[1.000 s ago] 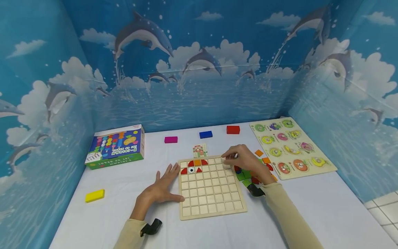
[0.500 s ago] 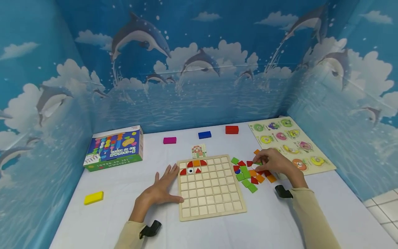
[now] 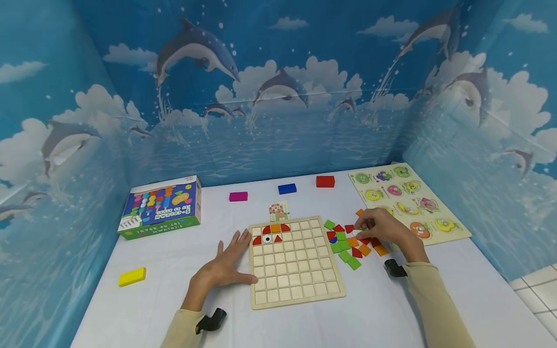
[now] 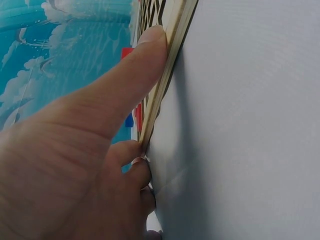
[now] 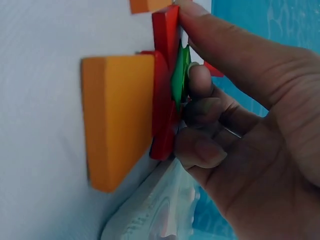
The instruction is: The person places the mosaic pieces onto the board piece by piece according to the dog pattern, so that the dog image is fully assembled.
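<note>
My left hand (image 3: 223, 267) lies flat on the counter (image 3: 174, 299), fingers straight, thumb pressed against the left edge of the grid board (image 3: 294, 261) to steady it; it grasps nothing. The board is barely begun: only a few pieces sit in its top left corner, at about 11 o'clock on the board, namely red curved bits, an orange square, an eye tile and a red triangle (image 3: 271, 233). Every other cell is bare wood, so by my reckoning nearly all the filling is left.

My right hand (image 3: 383, 229) is over the loose pile (image 3: 348, 244) at 3 o'clock of the board, where green, red and orange pieces lie scattered. In the wrist view my fingertips (image 5: 200, 75) pinch a green piece (image 5: 179, 75) against a red one (image 5: 165, 75), beside an orange block (image 5: 120, 120).

The pattern card (image 3: 279, 210) lies just past the board at 12 o'clock.
</note>
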The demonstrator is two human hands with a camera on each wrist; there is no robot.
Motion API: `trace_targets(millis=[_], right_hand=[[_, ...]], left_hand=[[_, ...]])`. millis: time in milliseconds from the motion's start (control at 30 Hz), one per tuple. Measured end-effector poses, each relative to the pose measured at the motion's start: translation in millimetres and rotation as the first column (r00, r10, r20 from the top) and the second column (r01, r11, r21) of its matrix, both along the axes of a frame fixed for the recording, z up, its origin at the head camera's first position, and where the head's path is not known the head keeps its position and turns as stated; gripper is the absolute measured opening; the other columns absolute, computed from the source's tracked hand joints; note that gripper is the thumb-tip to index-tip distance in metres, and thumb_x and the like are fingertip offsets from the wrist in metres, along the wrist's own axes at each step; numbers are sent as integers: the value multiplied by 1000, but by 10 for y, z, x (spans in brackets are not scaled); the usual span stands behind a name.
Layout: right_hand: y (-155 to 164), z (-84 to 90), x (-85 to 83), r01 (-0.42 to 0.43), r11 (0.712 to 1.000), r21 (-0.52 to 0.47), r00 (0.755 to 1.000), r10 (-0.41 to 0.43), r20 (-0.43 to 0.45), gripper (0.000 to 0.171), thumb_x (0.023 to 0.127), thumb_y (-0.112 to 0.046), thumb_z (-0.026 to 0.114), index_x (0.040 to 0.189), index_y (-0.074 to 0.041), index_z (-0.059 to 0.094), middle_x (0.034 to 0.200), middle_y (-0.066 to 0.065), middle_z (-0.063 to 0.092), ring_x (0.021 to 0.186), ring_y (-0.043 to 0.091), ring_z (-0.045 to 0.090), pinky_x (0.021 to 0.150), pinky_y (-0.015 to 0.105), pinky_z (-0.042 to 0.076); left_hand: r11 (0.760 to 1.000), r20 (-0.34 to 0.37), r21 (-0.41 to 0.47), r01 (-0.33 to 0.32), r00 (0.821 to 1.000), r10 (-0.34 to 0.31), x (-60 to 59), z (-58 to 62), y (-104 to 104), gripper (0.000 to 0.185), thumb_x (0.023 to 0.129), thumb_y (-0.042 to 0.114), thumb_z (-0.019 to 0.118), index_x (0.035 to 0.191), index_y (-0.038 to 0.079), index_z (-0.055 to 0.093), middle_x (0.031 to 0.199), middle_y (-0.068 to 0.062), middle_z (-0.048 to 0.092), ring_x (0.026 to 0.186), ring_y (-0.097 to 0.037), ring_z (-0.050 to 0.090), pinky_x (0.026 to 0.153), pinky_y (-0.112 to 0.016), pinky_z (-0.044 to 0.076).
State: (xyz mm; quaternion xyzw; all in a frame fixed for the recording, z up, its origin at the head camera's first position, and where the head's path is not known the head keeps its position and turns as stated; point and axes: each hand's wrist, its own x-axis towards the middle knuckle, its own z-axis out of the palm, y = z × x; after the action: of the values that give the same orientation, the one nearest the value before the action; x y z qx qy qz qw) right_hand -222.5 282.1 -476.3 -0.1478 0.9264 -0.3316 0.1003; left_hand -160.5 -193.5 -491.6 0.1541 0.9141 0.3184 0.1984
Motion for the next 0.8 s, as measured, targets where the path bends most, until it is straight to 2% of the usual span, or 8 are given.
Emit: trace_targets(millis=[200, 433, 700, 800], right_hand=[[-20, 51, 25, 17, 1000, 22, 998, -18, 59, 20, 90, -11, 89, 102, -4, 76, 82, 4, 56, 80, 21, 53, 65, 26, 46], [-19, 44, -14, 9, 1000, 21, 996, -11, 87, 21, 90, -11, 89, 95, -6, 69, 82, 4, 56, 79, 21, 54, 65, 27, 48], [-61, 84, -17, -17, 999, -32, 999, 16, -27, 21, 91, -14, 88, 90, -9, 68, 75, 0, 58, 72, 18, 56, 61, 23, 49], [-150, 141, 2, -26, 997, -72, 999, 25, -24, 21, 91, -11, 87, 90, -8, 66, 75, 0, 60, 71, 18, 59, 60, 23, 51]], left_hand=[[1000, 9, -6, 4, 1000, -4, 2, 15, 6, 125, 80, 43, 96, 174, 15, 19, 182, -5, 9, 168, -32, -6, 130, -65, -17], [1000, 9, -8, 1, 1000, -1, 2, 28, -6, 125, 80, 43, 96, 174, 15, 19, 182, -5, 9, 168, -32, -6, 130, -64, -16], [1000, 12, 6, 2, 1000, -2, 5, 39, -14, 124, 80, 42, 96, 174, 14, 20, 182, -5, 9, 168, -32, -6, 130, -65, -16], [1000, 11, 5, 3, 1000, -3, -1, 39, -8, 124, 80, 43, 96, 174, 14, 20, 182, -4, 9, 168, -32, -5, 130, -65, -16]])
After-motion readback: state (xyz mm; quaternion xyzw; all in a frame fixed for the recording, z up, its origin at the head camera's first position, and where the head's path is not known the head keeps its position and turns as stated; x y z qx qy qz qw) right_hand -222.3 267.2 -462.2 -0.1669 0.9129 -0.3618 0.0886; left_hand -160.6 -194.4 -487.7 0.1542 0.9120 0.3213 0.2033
